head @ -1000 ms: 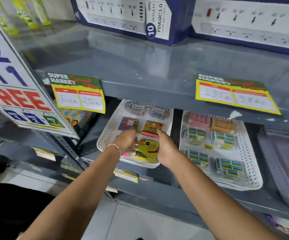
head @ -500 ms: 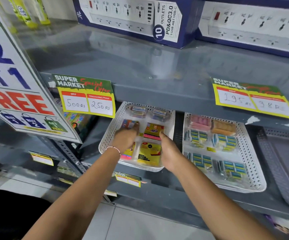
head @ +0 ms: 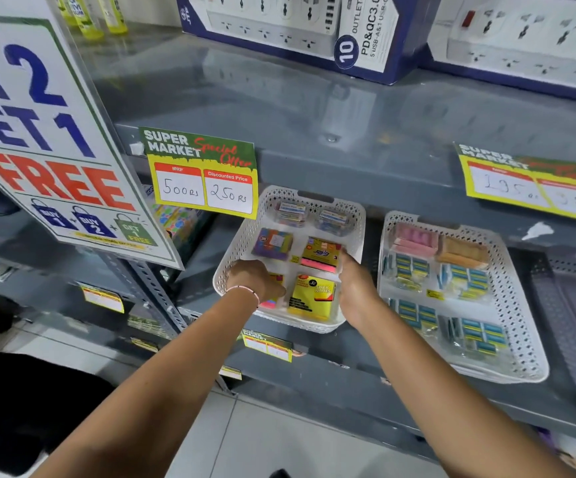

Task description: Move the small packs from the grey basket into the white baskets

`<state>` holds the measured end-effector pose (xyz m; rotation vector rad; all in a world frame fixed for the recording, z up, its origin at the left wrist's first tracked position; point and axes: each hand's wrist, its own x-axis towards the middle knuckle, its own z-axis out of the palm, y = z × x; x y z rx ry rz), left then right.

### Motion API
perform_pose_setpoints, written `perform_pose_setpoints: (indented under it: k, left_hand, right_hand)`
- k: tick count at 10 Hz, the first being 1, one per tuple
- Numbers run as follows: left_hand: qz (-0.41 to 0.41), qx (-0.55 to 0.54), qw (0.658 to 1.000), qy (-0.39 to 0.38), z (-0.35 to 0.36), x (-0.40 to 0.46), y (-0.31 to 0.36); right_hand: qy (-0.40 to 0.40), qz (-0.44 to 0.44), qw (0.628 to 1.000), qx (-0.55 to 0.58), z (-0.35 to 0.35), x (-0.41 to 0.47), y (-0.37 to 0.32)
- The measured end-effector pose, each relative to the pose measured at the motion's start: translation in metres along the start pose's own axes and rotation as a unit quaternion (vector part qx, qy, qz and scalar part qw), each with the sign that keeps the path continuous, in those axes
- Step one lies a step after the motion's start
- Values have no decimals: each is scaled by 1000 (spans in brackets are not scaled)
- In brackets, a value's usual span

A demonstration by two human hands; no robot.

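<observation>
Grey shelf (head: 314,370) edge, left hand (head: 255,281) and right hand (head: 357,291) inside left white basket (head: 234,250), grips unclear, overhead shelf close

- Two white perforated plastic baskets (head: 348,215) (head: 521,305) are sitting side by side.
- Two yellow price cards (head: 203,174) (head: 534,184) are hanging.
- Two bare hands (head: 255,281) (head: 359,288) are showing.

White perforated baskets (head: 529,346) on a grey shelf (head: 314,108); yellow notes pack (head: 312,298), purple pack (head: 272,243), pink pads (head: 415,238), yellow-green price tag (head: 203,172).
</observation>
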<state>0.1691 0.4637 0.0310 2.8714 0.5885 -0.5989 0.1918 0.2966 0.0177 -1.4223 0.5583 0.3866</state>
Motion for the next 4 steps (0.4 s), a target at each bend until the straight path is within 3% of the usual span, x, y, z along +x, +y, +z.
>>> perform_pose_setpoints:
  k: [3, 4]
  left_hand:
    - [13, 20, 1000, -7, -4, -1, 5]
    - [36, 32, 998, 39, -18, -11, 16]
  right_hand:
    - [-57, 26, 998, -2, -18, -34, -5]
    - [-82, 13, 996, 46, -37, -54, -7]
